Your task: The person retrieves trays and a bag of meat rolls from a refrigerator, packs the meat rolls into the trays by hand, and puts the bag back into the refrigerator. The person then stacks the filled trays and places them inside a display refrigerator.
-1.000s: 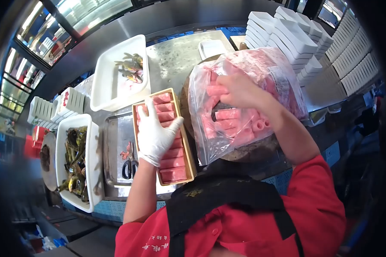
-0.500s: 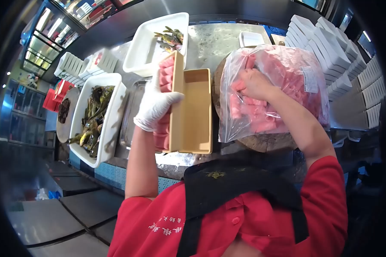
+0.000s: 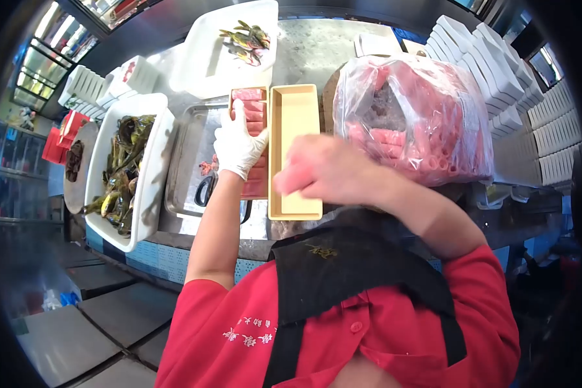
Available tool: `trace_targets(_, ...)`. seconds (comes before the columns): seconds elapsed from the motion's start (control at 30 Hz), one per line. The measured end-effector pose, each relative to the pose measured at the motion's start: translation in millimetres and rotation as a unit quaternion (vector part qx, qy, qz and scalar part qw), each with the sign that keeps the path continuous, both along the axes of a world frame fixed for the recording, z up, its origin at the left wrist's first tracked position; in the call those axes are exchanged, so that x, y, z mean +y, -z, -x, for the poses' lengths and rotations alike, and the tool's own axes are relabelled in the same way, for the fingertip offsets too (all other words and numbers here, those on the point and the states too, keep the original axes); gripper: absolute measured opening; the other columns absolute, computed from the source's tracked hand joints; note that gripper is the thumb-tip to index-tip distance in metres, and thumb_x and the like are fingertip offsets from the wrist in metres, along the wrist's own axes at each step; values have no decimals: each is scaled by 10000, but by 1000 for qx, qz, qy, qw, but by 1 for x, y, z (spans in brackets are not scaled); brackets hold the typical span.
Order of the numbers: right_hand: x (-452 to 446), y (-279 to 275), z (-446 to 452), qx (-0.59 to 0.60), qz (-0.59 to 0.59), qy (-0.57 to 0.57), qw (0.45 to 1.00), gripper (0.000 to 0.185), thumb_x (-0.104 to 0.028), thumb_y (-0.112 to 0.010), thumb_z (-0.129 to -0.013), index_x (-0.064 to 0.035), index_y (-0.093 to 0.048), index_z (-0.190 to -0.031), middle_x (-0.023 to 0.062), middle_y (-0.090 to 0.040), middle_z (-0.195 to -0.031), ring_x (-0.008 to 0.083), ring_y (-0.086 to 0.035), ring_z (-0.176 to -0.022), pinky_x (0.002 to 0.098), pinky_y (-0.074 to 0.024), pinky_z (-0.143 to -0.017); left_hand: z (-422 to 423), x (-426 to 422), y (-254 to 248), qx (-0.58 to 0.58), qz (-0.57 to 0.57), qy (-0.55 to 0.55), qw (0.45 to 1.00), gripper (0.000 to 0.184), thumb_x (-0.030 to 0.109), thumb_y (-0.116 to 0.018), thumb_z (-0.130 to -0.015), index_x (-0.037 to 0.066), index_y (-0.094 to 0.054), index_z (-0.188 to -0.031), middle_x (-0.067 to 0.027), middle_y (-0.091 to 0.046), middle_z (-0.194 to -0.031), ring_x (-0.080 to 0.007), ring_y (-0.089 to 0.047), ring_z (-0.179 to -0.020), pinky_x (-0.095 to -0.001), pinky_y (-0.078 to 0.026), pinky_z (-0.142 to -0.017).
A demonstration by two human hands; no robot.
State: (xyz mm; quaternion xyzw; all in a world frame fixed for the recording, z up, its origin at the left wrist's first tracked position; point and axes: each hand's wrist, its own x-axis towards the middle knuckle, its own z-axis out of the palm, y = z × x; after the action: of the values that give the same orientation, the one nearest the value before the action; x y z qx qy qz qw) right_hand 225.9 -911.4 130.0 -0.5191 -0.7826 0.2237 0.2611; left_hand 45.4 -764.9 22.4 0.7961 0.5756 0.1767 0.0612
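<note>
My gloved left hand (image 3: 241,141) is closed around the box of meat rolls (image 3: 255,116), thumb on its right side. Right beside that box lies an empty yellow box (image 3: 295,103). Over the yellow box is my bare right hand (image 3: 326,169), closed on pink meat rolls (image 3: 295,176); it is slightly blurred. A clear plastic bag (image 3: 427,116) full of more pink rolls lies to the right, its opening facing my right hand.
Two white tubs, one with green-brown fish or frogs (image 3: 246,42), one with dark greenish items (image 3: 126,168), stand left. A metal tray (image 3: 191,152) holds scissors (image 3: 205,190). White trays (image 3: 491,71) are stacked at right.
The filled box was lifted and tilted, uncovering the yellow box, and now lies flat beside it. My right hand has come out of the bag leftward with meat rolls.
</note>
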Motion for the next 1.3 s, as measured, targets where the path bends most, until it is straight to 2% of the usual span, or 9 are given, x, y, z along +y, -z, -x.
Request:
trace_targets(0.13,-5,59,48,-177,-34,-13,984,369,-237,-774,-709,-16,-581,-933,152,-639,-889,329,-636,-903,447,-506,-787,6,3,21,-26,-21,43,999,872,514,-667,-791,86,-345,-1478,-236,-450,-1374,-449,-578,-1021,-492,-516,-853)
trace_targets(0.27,-14,68,41,-139,14,-81,987,382,-337,-748,-758,-32,-570,-903,153,-620,-927,331,-612,-905,434,-488,-770,5,-1,17,-43,-6,38,998,794,494,-653,-826,72,-384,-1442,-228,-467,-1364,-436,-598,-1010,-495,-516,-854)
trace_targets(0.4,5,55,27,-182,-122,82,972,431,-429,-719,-791,-39,-583,-915,143,-611,-915,312,-583,-942,422,-455,-798,11,7,28,-113,-8,66,991,722,507,-604,-887,49,-417,-1414,-253,-471,-1374,-452,-578,-1085,-494,-491,-899)
trace_targets(0.53,0,42,-6,-115,-116,27,986,331,-379,-681,-824,-62,-631,-905,126,-615,-927,296,-582,-987,442,-455,-824,15,12,28,-160,-66,121,977,479,275,-628,-927,25,-522,-1322,-225,-603,-1165,-390,-613,-1002,-432,-509,-860)
trace_targets(0.77,3,17,-148,-247,173,84,950,445,-239,-752,-751,-69,-592,-1129,184,-568,-1079,343,-572,-1067,422,-479,-900,-41,-48,-75,-278,-112,189,935,281,95,-681,-881,24,-668,-1153,-132,-683,-1110,-236,-653,-1014,-325,-485,-921)
trace_targets(0.93,1,18,-129,-250,209,66,943,549,-280,-854,-635,-49,-647,-1087,179,-576,-1171,345,-577,-1107,428,-491,-914,-126,-80,-106,-208,-38,486,848,252,-42,-645,-771,86,-716,-976,-105,-703,-970,-299,-659,-955,-378,-519,-847)
trace_targets(1.03,0,9,-123,-217,347,105,906,518,-268,-825,-651,-64,-654,-1095,181,-544,-1231,341,-558,-1148,445,-481,-938,-163,-61,-87,-142,75,478,863,222,-17,-660,-728,84,-702,-921,-122,-699,-914,-321,-666,-922,-393,-528,-793)
trace_targets(1.1,-4,30,-118,-406,168,90,894,445,-254,-770,-683,-78,-663,-1077,191,-566,-1207,334,-600,-1097,455,-509,-895,-171,-48,-86,-30,65,476,877,199,14,-666,-730,85,-699,-912,-132,-698,-890,-333,-670,-897,-397,-530,-780)
trace_targets(1.3,20,37,-143,-296,146,184,926,540,-220,-710,-665,1,-625,-1150,221,-639,-1089,350,-655,-987,454,-521,-855,-177,-53,-115,318,24,503,804,214,56,-649,-728,115,-719,-922,-126,-697,-822,-328,-690,-827,-413,-542,-724)
